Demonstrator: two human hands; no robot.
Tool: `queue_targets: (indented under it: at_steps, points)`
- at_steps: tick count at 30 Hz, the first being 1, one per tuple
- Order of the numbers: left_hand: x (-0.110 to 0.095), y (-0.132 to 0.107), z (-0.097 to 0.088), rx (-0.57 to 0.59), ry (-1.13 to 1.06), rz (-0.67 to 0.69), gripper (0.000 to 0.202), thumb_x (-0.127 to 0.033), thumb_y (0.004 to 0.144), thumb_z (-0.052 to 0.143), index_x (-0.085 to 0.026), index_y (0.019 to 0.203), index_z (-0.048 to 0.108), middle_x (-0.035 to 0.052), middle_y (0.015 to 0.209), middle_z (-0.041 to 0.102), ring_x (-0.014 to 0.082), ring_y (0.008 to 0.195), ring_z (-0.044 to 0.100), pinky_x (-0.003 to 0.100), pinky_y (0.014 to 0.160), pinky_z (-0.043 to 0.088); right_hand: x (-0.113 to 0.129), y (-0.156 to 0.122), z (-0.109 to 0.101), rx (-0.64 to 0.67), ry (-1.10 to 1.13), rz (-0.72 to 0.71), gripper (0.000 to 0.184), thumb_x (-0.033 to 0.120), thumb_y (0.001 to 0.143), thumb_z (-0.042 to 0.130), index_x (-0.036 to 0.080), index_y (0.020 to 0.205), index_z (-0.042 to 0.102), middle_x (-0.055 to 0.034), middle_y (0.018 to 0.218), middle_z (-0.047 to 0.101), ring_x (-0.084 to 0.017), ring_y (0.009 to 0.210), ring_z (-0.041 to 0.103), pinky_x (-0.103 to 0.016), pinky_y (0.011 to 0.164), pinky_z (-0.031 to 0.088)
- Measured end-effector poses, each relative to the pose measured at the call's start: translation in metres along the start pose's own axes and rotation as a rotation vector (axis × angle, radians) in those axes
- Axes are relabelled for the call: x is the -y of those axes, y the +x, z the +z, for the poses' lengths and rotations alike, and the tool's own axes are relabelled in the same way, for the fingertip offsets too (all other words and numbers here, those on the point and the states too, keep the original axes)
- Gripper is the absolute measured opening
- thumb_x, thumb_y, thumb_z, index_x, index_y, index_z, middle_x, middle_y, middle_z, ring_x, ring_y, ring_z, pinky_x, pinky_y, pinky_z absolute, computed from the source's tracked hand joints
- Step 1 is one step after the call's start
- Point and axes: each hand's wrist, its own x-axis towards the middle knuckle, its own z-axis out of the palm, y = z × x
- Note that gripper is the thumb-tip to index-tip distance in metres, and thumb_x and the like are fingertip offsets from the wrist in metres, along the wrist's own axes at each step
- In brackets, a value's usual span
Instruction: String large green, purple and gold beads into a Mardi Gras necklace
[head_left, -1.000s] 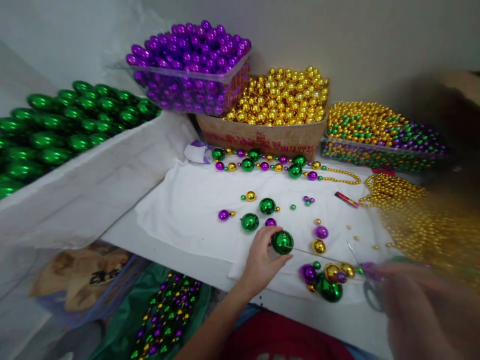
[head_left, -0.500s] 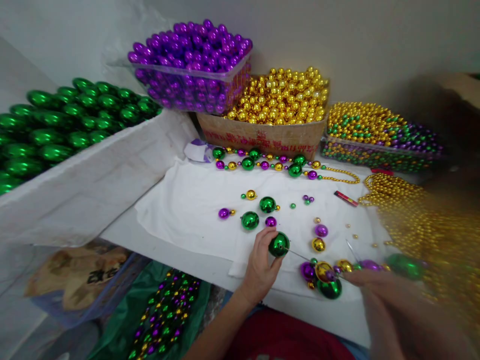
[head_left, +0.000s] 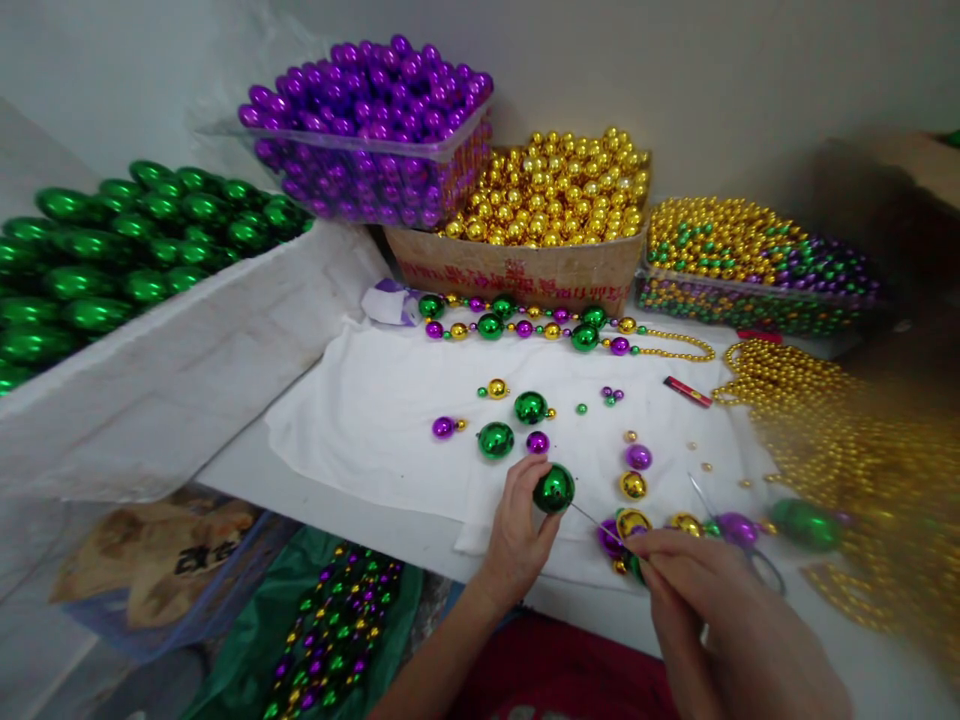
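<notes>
My left hand (head_left: 517, 525) pinches a shiny green ball bead (head_left: 554, 489) over the white cloth (head_left: 375, 420). A thin needle (head_left: 596, 520) sticks out of the bead's right side toward my right hand (head_left: 712, 610), whose fingers are pinched together at the needle's near end. A strand of strung gold, purple and green beads (head_left: 720, 527) trails to the right from that hand. Loose green, purple and gold beads (head_left: 496, 440) lie on the cloth just beyond my left hand.
A tub of purple balls (head_left: 375, 130), a cardboard box of gold balls (head_left: 551, 190) and a tray of small mixed beads (head_left: 750, 260) line the back. Green balls (head_left: 112, 260) fill a bin at left. A finished strand (head_left: 540, 325), a red lighter (head_left: 687, 391) and gold strands (head_left: 840, 440) lie around.
My right hand has come in from the right and now pinches the needle close to the green bead. The left hand has kept the bead almost in place.
</notes>
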Motion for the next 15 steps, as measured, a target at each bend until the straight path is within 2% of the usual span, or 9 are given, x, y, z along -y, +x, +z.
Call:
queue_targets:
  at_steps: [7, 11, 15]
  points:
    - [-0.003, 0.0, 0.0, 0.001, -0.005, 0.013, 0.057, -0.002, 0.076, 0.058, -0.02, 0.128, 0.043, 0.0117, 0.128, 0.048, 0.0236, 0.123, 0.046, 0.045, 0.106, 0.04, 0.002, 0.001, 0.016, 0.034, 0.008, -0.084, 0.018, 0.023, 0.088, 0.056, 0.023, 0.104, 0.064, -0.0056, 0.099, 0.072, -0.017, 0.082, 0.07, -0.023, 0.068, 0.056]
    - [-0.004, 0.0, 0.001, -0.003, -0.008, 0.019, 0.057, -0.002, 0.076, 0.058, -0.02, 0.128, 0.043, 0.0116, 0.128, 0.048, 0.0232, 0.123, 0.046, 0.044, 0.106, 0.039, 0.007, 0.009, 0.024, -0.042, 0.119, -0.074, 0.022, 0.012, 0.089, 0.051, 0.017, 0.109, 0.057, -0.0082, 0.099, 0.07, -0.015, 0.091, 0.066, -0.025, 0.077, 0.052]
    - [-0.005, 0.0, 0.002, 0.0, 0.009, 0.014, 0.055, -0.004, 0.077, 0.059, -0.02, 0.128, 0.043, 0.0116, 0.129, 0.049, 0.0234, 0.123, 0.046, 0.044, 0.105, 0.04, 0.012, 0.016, 0.028, -0.082, 0.17, -0.065, 0.018, 0.004, 0.087, 0.051, 0.013, 0.103, 0.056, -0.0113, 0.098, 0.067, -0.015, 0.091, 0.063, -0.024, 0.076, 0.049]
